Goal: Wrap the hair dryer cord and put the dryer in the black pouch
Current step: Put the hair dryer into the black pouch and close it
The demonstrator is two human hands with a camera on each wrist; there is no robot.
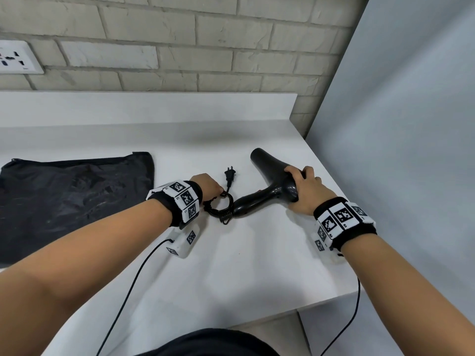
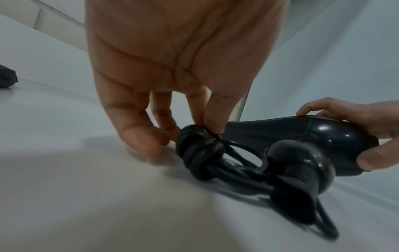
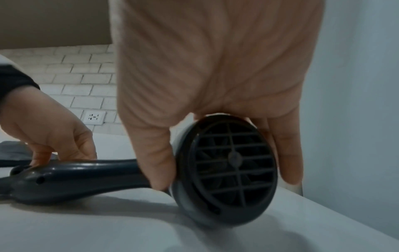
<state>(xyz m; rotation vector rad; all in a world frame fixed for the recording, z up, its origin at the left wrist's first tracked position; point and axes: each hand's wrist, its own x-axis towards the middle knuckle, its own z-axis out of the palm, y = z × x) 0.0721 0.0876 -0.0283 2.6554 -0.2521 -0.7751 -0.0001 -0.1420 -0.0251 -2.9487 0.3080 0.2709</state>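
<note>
While the right hand clasps the dryer steady on the bench, the left hand pinches the coiled cord; pouch waits nearby.

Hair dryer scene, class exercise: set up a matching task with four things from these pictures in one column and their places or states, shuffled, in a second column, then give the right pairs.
Column one:
1. hair dryer
2. black pouch
3. plug
4. cord bundle

Column two:
A. lying flat at the table's left
B. pinched by the left hand
C. gripped at its body by the right hand
D. lying free on the table, prongs toward the wall

Pairs: 1-C, 2-A, 3-D, 4-B
</note>
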